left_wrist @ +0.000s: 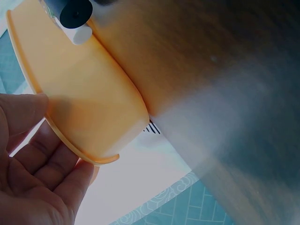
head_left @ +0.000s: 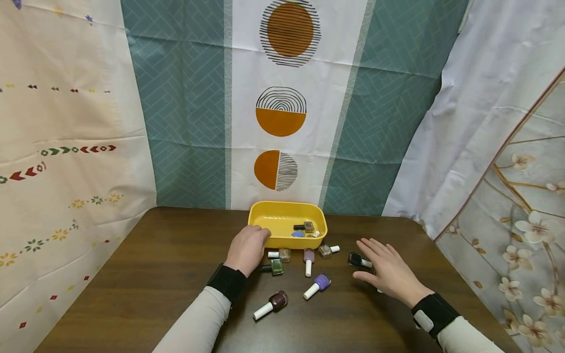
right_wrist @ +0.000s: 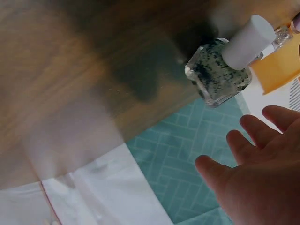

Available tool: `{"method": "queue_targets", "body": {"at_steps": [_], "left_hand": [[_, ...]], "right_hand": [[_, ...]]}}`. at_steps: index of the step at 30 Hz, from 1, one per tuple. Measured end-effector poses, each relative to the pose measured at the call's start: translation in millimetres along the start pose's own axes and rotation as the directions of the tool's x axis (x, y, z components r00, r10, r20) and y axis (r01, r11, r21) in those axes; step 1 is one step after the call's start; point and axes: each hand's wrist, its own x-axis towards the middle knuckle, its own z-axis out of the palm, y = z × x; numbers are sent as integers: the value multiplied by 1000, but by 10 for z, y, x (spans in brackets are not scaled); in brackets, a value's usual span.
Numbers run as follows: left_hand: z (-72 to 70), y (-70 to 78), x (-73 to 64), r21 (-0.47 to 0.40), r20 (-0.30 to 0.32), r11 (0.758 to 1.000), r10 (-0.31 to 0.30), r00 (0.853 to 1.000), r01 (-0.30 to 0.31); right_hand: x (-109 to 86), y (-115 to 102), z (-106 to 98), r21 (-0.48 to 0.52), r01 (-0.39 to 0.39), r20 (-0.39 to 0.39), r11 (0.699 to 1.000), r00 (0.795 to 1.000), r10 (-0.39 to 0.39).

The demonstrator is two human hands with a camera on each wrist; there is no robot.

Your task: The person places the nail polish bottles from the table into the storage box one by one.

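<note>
At the back of the table stands a yellow plastic basket [head_left: 287, 242] with several nail polish bottles inside. My left hand [head_left: 249, 247] grips its near left corner; in the left wrist view, thumb and fingers lie on either side of the rim [left_wrist: 65, 136]. My right hand [head_left: 390, 269] is spread out on the right, fingers apart and holding nothing. Close to its fingertips lies a dark nail polish bottle [head_left: 354, 260] with a white cap. The right wrist view shows a speckled nail polish bottle [right_wrist: 218, 75] with a white cap beyond the fingers.
Before the basket lie a green bottle [head_left: 276, 266], a glittery one [head_left: 284, 255], a mauve one [head_left: 309, 256] and another glittery one [head_left: 325, 251]. Nearer me are a purple bottle [head_left: 322, 281] and a dark brown one [head_left: 278, 300]. Patterned curtains [head_left: 185, 122] hang behind the table.
</note>
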Motion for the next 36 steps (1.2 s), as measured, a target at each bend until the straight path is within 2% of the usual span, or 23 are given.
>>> {"method": "queue_targets", "body": {"at_steps": [8, 18, 23, 29, 36], "left_hand": [[-14, 17, 6, 1, 10, 1000, -13, 1000, 13], [-18, 24, 4, -2, 16, 1000, -19, 1000, 19], [-21, 22, 3, 3, 20, 1000, -22, 1000, 22], [-17, 22, 3, 7, 22, 1000, -20, 1000, 20], [-10, 16, 1, 8, 24, 1000, -19, 1000, 18]], "right_hand": [[-109, 64, -13, 26, -14, 10, 1000, 1000, 14], [-243, 193, 9, 94, -33, 60, 995, 998, 27], [-277, 242, 36, 113, -38, 66, 993, 997, 31], [-304, 287, 65, 148, -55, 108, 988, 993, 39], [-328, 327, 60, 138, -38, 129, 990, 991, 20]]}}
